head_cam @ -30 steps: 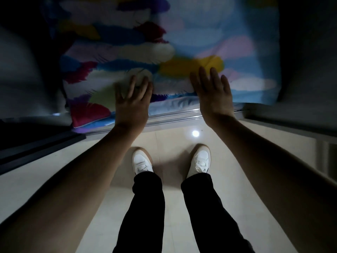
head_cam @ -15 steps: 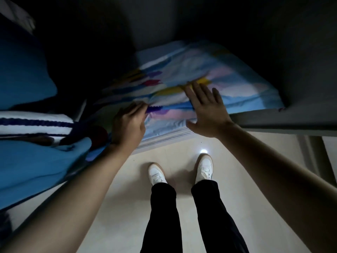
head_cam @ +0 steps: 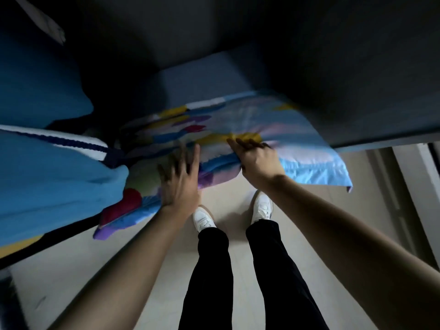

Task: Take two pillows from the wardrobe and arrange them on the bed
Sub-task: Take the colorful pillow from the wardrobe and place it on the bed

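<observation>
- We saw the colourful pillow (head_cam: pixel 250 129) lying in the dark wardrobe (head_cam: pixel 309 55), its near edge hanging out past the shelf front toward the person, its light-blue corner sticking out at about 3 o'clock of the hands.
- The right hand (head_cam: pixel 258 160) was at the pillow's near edge, about the middle of that edge; its grip was closed on the fabric, fingers over the top and the cloth bunched under them.
- The left hand (head_cam: pixel 179 179) was at 9 o'clock of the right hand, blurred, fingers spread and extended over the pillow's left part; its grip was open, and we could not tell whether the palm touched the cloth.
- The pillow's lower left corner, red and purple, drooped toward 7 o'clock, below the left wrist.
- A stack of blue bedding (head_cam: pixel 54 184) with a white and navy striped band lay at 9 o'clock of the pillow, touching its left side; another blue cushion (head_cam: pixel 40 86) sat above it at 10 o'clock.
- Behind the pillow, at 12 o'clock, a flat grey-blue folded item (head_cam: pixel 200 82) rested deeper in the wardrobe.
- Below the hands, at 6 o'clock, we saw black trousers (head_cam: pixel 238 270) and white shoes (head_cam: pixel 203 219) on a pale floor (head_cam: pixel 71 277).
</observation>
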Demonstrator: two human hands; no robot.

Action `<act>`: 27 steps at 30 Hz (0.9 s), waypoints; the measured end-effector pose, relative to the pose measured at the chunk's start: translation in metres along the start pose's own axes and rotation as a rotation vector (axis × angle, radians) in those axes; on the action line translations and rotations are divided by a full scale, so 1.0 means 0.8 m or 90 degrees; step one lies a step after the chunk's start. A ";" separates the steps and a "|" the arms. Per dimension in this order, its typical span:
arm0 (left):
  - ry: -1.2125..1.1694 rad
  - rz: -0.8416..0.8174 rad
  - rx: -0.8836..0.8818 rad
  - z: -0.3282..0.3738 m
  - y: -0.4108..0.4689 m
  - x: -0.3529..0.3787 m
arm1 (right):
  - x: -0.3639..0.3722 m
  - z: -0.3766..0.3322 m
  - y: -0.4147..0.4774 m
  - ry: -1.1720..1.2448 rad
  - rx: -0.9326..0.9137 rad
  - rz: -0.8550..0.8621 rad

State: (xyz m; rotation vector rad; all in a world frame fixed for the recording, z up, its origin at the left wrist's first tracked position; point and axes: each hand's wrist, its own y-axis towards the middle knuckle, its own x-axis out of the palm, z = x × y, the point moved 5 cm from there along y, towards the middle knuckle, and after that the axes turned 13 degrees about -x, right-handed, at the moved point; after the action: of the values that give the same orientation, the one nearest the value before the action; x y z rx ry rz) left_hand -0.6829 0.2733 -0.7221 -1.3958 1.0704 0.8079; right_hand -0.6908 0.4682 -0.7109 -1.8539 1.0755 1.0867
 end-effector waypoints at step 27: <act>0.054 0.190 0.348 0.326 -0.438 -0.391 | -0.368 -0.035 -0.623 -0.087 0.213 0.119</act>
State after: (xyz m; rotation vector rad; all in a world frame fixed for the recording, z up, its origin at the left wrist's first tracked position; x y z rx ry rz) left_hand -0.4373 0.5579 -0.3377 -0.8245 1.4571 0.6028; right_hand -0.3182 0.7258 -0.3493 -1.4198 1.2811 1.0467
